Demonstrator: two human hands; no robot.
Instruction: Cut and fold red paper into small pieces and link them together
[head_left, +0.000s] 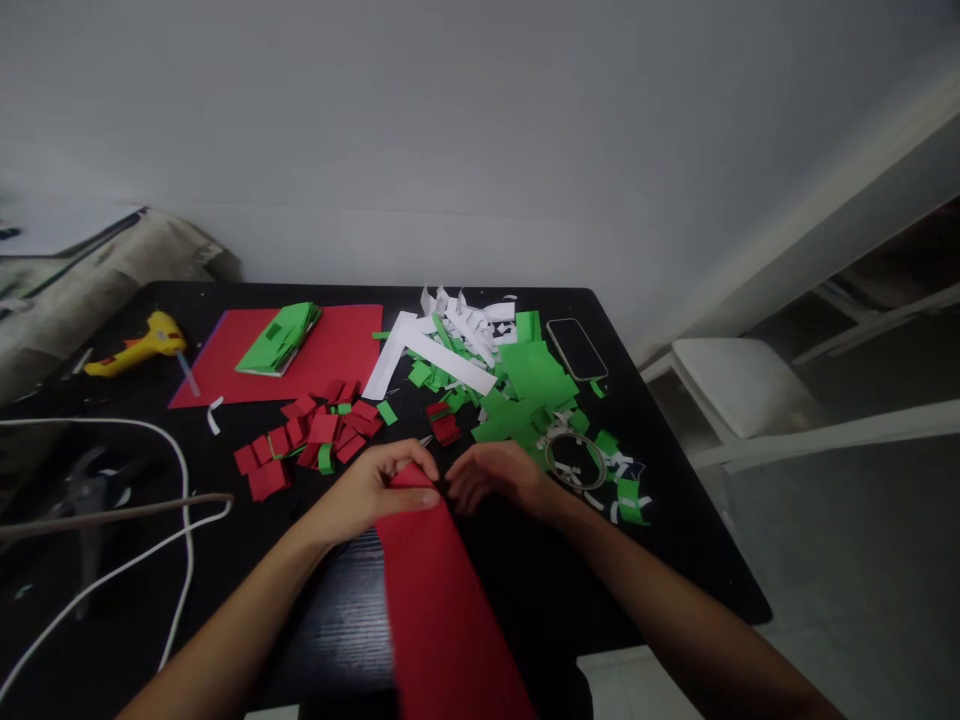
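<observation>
My left hand (394,485) pinches the top end of a long red paper strip (446,610), its thumb lying across the front. The strip slants down toward me and runs out of the bottom of the view. Just right of that end is my right hand (499,475), its loosely bent fingers a little blurred and apparently holding nothing. Beyond my left hand lies a pile of small folded red paper pieces (322,430), with a few green ones among them. A small dark red folded piece (444,425) sits beyond both hands.
A red sheet (345,345) bears a folded green paper bundle (279,340). White strips (450,360), green scraps (532,375), a tape ring (576,460) and a phone (576,350) lie at right. A yellow glue gun (142,345) and white cable (186,500) are left.
</observation>
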